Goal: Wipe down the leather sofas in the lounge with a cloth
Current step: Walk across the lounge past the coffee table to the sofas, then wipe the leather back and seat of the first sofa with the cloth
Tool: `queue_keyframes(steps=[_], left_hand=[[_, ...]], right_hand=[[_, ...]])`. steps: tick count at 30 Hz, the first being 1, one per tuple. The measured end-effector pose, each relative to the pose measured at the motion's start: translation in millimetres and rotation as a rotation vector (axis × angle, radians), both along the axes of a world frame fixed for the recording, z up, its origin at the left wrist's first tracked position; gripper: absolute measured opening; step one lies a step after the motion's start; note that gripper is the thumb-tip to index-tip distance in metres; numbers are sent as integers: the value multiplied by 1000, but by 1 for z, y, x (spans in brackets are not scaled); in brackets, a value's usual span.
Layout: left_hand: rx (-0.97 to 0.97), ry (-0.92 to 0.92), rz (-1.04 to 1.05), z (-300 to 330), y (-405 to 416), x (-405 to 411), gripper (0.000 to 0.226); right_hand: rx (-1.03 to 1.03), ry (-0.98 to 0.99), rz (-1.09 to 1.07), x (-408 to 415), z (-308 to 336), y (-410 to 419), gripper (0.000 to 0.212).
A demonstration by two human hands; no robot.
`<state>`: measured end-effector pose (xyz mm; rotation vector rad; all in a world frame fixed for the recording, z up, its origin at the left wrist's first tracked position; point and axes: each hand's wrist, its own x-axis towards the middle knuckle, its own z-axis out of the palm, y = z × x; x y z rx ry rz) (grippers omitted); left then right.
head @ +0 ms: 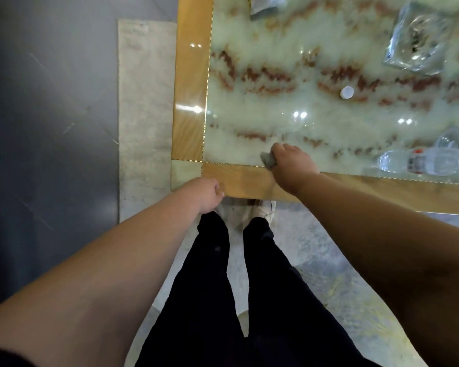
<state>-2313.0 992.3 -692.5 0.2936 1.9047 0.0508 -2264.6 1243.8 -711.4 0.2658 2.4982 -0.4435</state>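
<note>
Overhead, the head view looks straight down on a person standing at the near corner of a low table (188,102) with a tan wooden border and a glossy pale stone top veined in red-brown.

Right hand (293,160): fingers curled round a small grey cloth (268,159), which is bunched up and pressed against the stone surface just inside the near wooden border. Only a small part of the cloth shows beyond the knuckles.

Left hand (206,194): fingers curled under at the outer edge of the near border, close to the corner. Whether it grips the edge or merely rests against it cannot be told; no object is seen in it.

On the table, well apart from the cloth: a clear plastic bottle (429,161) lying on its side at the right, a small white cap (347,92) near the middle, and a heavy square glass dish (421,38) towards the far right.

Below the arms: black trousers (212,274) and pale shoes (263,210) on a light marbled floor. No sofa appears in this view.
</note>
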Motion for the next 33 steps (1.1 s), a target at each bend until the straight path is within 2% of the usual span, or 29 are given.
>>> queue_keyframes(steps=[2,6,10,16,19,22,25,31,33], left_hand=[[3,20,25,30,1,-3,44],[53,84,86,96,8,-12,45],[95,180,158,161,11,-22,46],[154,329,341,237,4,-14,49],[185,354,456,259,-9,1,48],[172,411,542,273,-32,15,50],[150,464,620,282,-61,33,49],[137,570,734,297,-125,79,46],[151,588,789,304,-145,102,46]], right_hand=[[-62,-13,-6,4,32,1,23],[-91,-88,15,0,104,-3,7],[-106,-89,104,-19,174,-12,22],[-68,-7,347,-50,256,-34,19],[-42,-8,438,-60,282,-54,5],[-35,0,512,-63,305,-83,16],[-80,60,596,-58,325,-115,10],[-150,159,759,-33,353,-182,22],[-158,151,800,-20,357,-207,32]])
